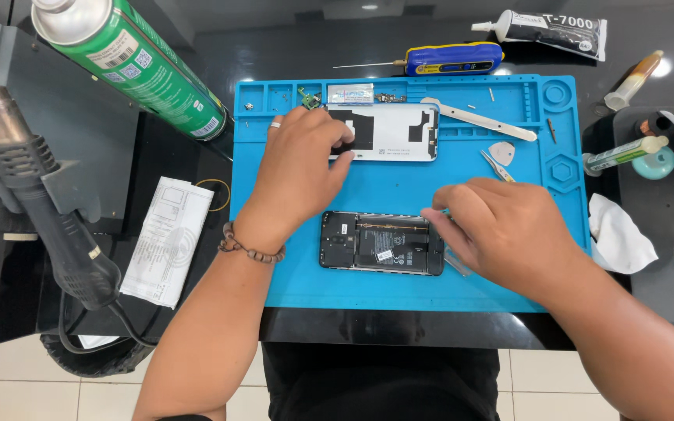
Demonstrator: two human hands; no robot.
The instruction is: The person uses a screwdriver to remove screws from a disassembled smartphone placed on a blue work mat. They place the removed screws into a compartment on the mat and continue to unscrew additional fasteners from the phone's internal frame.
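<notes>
While the opened phone (381,242) lay near the blue mat's (399,187) front edge with bare mat around it, the right hand (509,230) pinched at its right end. The left hand (302,168) pressed fingertips on the white back cover (391,132) near the far edge, grasping nothing.

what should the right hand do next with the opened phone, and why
Probably peel whatever the right hand pinches at the opened phone's right edge slowly away: its fingertips sit right at that edge. The left hand rests on the white back cover, apart.
</notes>
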